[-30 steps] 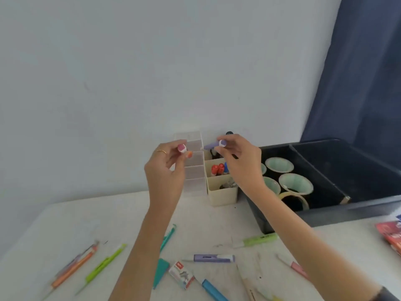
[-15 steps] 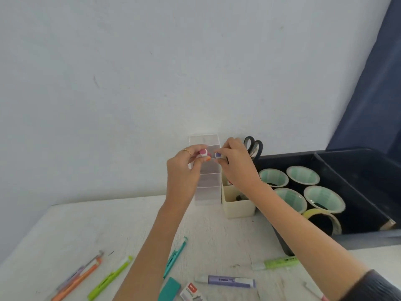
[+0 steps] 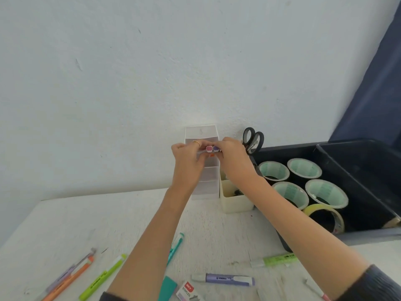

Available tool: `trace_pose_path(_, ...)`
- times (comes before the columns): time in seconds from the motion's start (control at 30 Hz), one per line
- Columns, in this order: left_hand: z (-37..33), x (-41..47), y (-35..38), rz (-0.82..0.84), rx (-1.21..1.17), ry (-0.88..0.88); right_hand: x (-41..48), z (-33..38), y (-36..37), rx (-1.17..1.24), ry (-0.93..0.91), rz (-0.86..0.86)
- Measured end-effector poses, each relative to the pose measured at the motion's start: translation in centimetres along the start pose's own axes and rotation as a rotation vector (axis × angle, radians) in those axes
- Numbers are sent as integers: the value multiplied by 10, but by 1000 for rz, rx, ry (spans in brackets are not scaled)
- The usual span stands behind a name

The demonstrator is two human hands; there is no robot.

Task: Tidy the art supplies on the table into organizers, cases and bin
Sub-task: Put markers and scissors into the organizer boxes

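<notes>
Pink marker [image 3: 209,148] pinched by left hand [image 3: 187,164] fingers, purple marker [image 3: 216,148] by right hand [image 3: 235,162]; both directly before clear organizer [image 3: 200,133], long axes aimed inward, I judge.

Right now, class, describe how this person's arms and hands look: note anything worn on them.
Both forearms are bare, with dark sleeves ending near the elbows: left sleeve, right sleeve. The left hand wears a thin gold ring; the right hand shows no jewellery. No gloves or watch.

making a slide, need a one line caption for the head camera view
Left hand and right hand hold a pink-capped marker and a purple-capped marker side by side at a clear organizer.
</notes>
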State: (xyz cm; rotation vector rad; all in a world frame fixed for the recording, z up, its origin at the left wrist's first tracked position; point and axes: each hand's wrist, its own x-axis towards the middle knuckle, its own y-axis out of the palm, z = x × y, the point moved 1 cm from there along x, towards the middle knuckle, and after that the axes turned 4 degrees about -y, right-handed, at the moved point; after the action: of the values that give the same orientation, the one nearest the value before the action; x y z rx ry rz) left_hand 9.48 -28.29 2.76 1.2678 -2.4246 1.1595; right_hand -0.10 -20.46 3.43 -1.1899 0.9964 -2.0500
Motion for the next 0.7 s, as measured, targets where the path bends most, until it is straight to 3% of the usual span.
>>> trace_pose_path(0.27,11,9,8,-2,-81,36,-6,-4,-5,190,-41,-62)
trace_pose_path(0.43,7,-3,11,31,257,123,-33,-3,-21,252,9,-22)
trace_pose_path(0.6,-2,-68,21,-108,330,167,-82,-1,-41,253,-26,-134)
trace_pose_path(0.7,-5,-109,34,28,284,84,-120,2,-40,226,-64,-40)
